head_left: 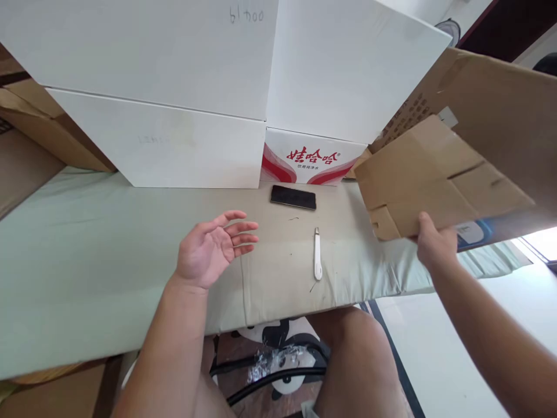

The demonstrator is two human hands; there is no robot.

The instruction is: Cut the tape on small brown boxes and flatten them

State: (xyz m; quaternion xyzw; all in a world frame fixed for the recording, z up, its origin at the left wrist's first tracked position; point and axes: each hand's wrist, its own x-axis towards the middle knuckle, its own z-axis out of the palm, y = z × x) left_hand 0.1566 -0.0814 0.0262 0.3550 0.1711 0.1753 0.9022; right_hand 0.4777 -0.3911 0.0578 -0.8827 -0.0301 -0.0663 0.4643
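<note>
My left hand [213, 247] hovers over the cloth-covered table [108, 255], palm up and fingers apart, with nothing in it. At the right, my right hand [436, 241] grips the lower edge of a flattened cardboard box [422, 174], its thumb on the near face and its other fingers hidden behind. The cardboard is tilted and has flaps and a slot. Between my hands lies a white utility knife [317, 255] on the cloth. Beyond it rests a black smartphone [293, 197], close to the boxes at the back.
Large white boxes [174, 145] stand stacked along the back, with a red-and-white printed carton [304, 157] among them. A big brown carton [491, 110] stands at the right behind the cardboard. More brown cartons [56, 122] are at the left. My legs [361, 354] are under the table's front edge.
</note>
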